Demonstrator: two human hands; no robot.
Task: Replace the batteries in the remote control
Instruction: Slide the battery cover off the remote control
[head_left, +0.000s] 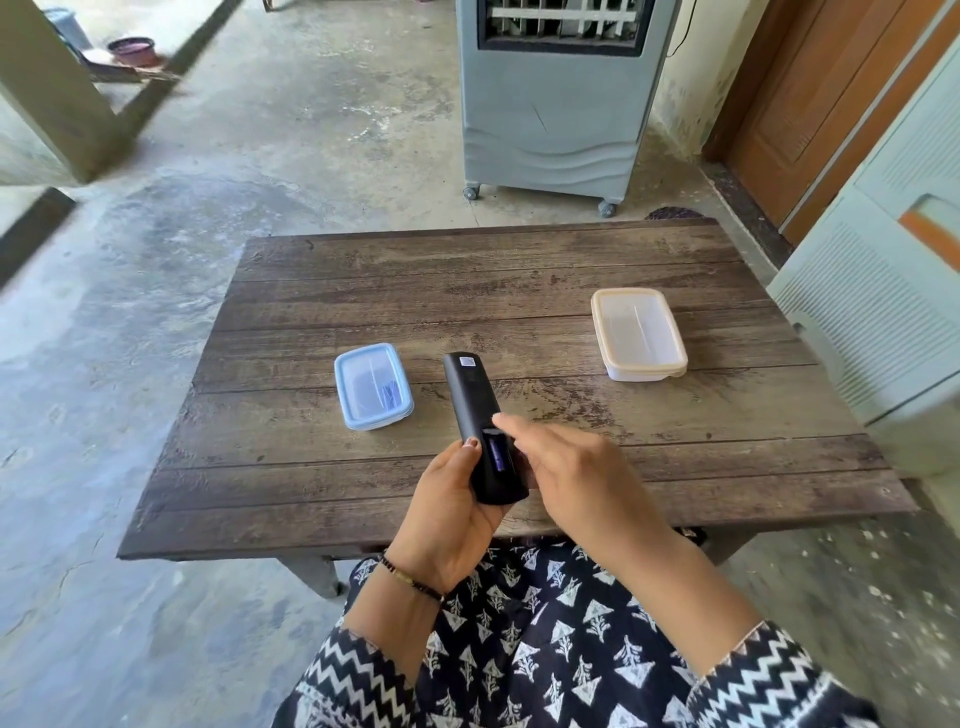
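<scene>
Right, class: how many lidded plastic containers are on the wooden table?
2. A small blue-lidded rectangular plastic container sits left of the black remote control; a larger cream-lidded clear plastic container sits toward the wooden table's far right. None seem hidden.

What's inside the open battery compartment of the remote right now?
A purplish battery shows in the remote compartment. The right hand covers the compartment's right side, so a second battery cannot be confirmed.
</scene>
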